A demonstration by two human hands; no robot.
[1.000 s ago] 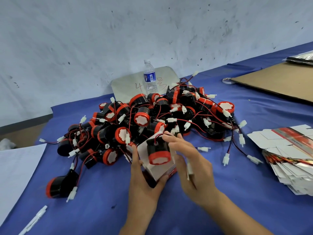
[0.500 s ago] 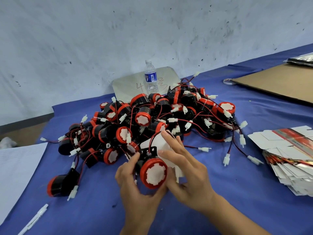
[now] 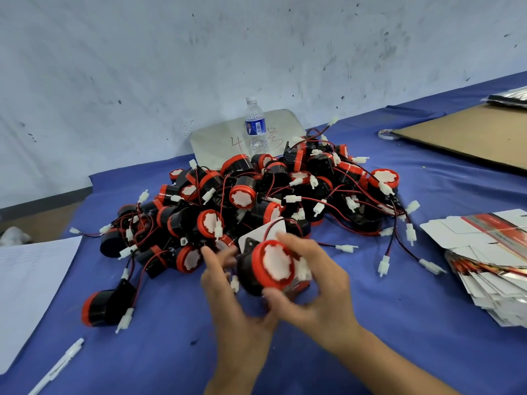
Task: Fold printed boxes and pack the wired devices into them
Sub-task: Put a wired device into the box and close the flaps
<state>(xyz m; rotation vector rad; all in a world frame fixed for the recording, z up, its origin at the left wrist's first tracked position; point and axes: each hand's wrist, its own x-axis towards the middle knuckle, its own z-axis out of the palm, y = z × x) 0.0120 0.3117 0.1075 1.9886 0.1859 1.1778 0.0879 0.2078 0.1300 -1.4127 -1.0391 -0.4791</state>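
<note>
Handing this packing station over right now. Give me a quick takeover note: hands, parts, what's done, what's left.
Right hand: grips one wired device, held against a folded box.
Left hand: beside the device, blurred; grip unclear.
Pile of devices lies on the blue cloth behind the hands; flat printed boxes are stacked to the right.
Done: one box folded. Whether the device sits inside cannot be told.
Left: seat device and wire, close the flaps, then work through the pile.

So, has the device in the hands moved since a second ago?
Yes. The device has turned its white face toward the camera and come slightly nearer, away from the water bottle, which stays put.
</note>
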